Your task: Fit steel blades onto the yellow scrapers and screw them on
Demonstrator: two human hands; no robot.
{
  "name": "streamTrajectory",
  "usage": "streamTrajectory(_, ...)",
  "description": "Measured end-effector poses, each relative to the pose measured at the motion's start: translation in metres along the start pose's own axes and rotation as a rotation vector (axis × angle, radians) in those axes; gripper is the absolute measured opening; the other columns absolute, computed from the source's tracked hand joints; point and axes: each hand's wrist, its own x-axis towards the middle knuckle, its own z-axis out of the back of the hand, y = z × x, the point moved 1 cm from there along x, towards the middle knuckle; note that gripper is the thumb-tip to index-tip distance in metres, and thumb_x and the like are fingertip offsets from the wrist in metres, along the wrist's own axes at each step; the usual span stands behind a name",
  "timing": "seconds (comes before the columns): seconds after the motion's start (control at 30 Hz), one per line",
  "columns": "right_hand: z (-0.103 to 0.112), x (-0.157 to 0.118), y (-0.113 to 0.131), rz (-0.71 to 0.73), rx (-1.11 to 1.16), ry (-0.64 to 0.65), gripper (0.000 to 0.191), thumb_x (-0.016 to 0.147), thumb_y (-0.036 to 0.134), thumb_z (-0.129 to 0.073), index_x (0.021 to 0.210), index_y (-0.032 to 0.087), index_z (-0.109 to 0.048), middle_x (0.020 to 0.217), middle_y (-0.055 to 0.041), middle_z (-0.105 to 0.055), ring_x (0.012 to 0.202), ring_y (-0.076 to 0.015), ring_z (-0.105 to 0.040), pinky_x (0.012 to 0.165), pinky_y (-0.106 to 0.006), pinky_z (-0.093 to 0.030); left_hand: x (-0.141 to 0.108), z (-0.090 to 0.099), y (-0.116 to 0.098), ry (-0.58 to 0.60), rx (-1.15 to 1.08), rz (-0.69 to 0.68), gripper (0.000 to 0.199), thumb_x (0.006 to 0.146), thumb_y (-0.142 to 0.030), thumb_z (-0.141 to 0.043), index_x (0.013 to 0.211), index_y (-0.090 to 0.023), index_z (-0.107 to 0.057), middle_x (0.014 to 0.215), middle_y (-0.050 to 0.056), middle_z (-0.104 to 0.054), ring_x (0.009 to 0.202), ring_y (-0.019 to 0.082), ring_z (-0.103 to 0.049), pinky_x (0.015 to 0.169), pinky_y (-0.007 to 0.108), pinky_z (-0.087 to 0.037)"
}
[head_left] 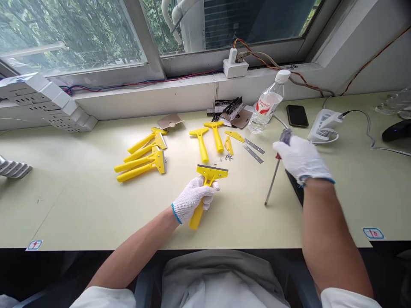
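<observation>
Left of me, four yellow scrapers [140, 152] lie grouped. My left hand [192, 197] grips another scraper [212, 172] by its handle, blade edge facing away. My right hand [303, 159] clasps a screwdriver [272, 182], tip apart from the scraper; I judge this a screw-fastening step, calling next for tip-to-screw alignment. My glove partly hides the screwdriver's handle; a black device [294, 187] is mostly covered.

Viewed from head height above the lap [221, 278], looking forward and down across the table [80, 205], near enough to frame left hand [192, 198] and right hand [303, 158] at mid-height, with the window [80, 38] along the top.
</observation>
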Motion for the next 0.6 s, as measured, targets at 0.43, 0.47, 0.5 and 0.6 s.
streamTrajectory(0.43,-0.015,-0.048,0.048,0.346,1.440,-0.201,0.016,0.084,0.030,-0.076,0.096,0.028,-0.065,0.070,0.0018,-0.072,0.043,-0.0179,-0.058,0.030,-0.030,-0.036,0.002,0.002,0.002,-0.020,0.026,-0.003,0.019,0.082,-0.022,-0.066,0.100,-0.020,-0.062,0.076,-0.004,-0.049,0.055,0.008,-0.038,0.052,0.023,-0.037)
streamTrajectory(0.47,-0.016,-0.049,0.047,0.372,1.428,-0.197,0.015,0.086,0.030,-0.076,0.096,0.028,-0.065,0.071,0.0013,-0.073,0.042,-0.0179,-0.058,0.031,-0.030,-0.037,0.002,0.002,0.002,-0.018,0.030,-0.001,0.019,0.082,-0.021,-0.066,0.100,-0.020,-0.062,0.075,-0.004,-0.049,0.055,0.008,-0.038,0.052,0.023,-0.037)
streamTrajectory(0.5,-0.017,-0.049,0.047,0.396,1.410,-0.193,0.014,0.088,0.030,-0.076,0.097,0.029,-0.066,0.072,0.0008,-0.075,0.042,-0.0179,-0.057,0.031,-0.031,-0.038,0.002,0.002,0.002,-0.017,0.033,0.001,0.018,0.081,-0.021,-0.065,0.100,-0.020,-0.062,0.075,-0.004,-0.048,0.055,0.008,-0.038,0.052,0.022,-0.037)
streamTrajectory(0.6,-0.019,-0.049,0.044,0.452,1.357,-0.188,0.013,0.091,0.031,-0.076,0.099,0.030,-0.066,0.075,0.0001,-0.077,0.040,-0.0186,-0.056,0.032,-0.032,-0.039,0.001,0.002,0.001,-0.020,0.037,0.003,0.018,0.081,-0.021,-0.065,0.099,-0.020,-0.062,0.074,-0.004,-0.049,0.055,0.009,-0.038,0.052,0.023,-0.037)
